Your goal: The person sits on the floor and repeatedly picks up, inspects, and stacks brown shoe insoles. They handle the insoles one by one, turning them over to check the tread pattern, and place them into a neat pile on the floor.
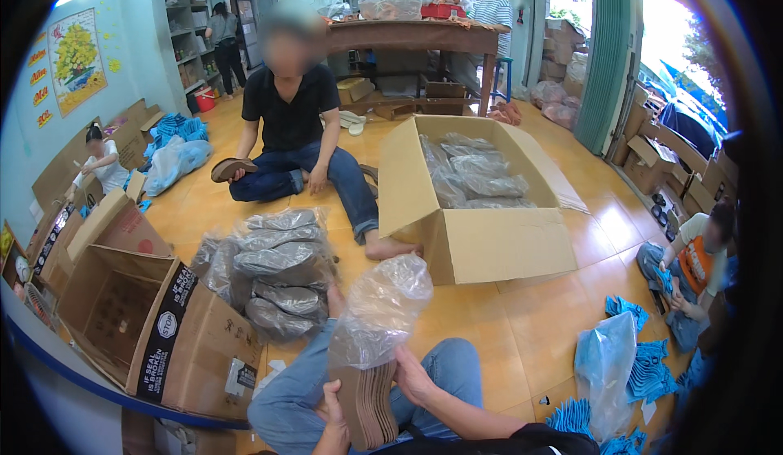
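A stack of brown shoe soles (369, 406) stands over my lap, its upper part inside a clear plastic bag (383, 300). My left hand (333, 413) is closed round the stack's lower left side. Along the right side, at the bag's mouth, my right hand (414, 376) grips the stack with the thumb near the plastic. The bag's far end puffs out loosely beyond the soles. Just past my left leg lies a pile of bagged soles (281, 267). Across from me a seated person (289, 100) in a black shirt holds a brown sole (233, 170).
A large open carton (510, 247) with bagged soles stands ahead to the right. An open brown carton (204, 349) with a black tape band is at my left. Blue pieces (652, 369) and a plastic bag (605, 365) lie at right, near another seated person (697, 263).
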Demonstrator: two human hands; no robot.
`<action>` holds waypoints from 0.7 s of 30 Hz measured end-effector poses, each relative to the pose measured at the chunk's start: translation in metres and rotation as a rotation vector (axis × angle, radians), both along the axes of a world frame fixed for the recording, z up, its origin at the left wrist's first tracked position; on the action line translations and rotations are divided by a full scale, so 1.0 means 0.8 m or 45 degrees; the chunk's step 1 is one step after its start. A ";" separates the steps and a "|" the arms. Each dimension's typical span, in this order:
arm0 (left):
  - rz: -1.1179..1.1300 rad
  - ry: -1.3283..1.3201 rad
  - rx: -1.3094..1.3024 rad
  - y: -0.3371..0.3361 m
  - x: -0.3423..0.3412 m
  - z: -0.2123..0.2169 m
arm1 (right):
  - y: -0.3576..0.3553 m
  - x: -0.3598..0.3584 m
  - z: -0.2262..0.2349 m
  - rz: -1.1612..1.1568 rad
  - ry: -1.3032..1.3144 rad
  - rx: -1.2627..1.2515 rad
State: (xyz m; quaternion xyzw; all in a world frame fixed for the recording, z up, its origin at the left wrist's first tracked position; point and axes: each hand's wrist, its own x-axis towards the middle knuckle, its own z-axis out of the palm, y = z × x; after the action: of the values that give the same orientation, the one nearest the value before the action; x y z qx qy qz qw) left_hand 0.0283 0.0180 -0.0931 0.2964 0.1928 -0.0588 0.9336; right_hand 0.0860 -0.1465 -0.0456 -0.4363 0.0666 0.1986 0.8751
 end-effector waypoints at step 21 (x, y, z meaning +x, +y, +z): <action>0.118 0.429 1.020 -0.045 -0.033 0.022 | 0.005 -0.052 -0.014 0.386 -0.554 -1.164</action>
State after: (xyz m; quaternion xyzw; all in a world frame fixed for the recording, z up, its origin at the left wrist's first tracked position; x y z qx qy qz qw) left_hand 0.0018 -0.0176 -0.0757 0.6125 0.3631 0.0151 0.7020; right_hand 0.0440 -0.1426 -0.0571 -0.8093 -0.1008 0.1784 0.5505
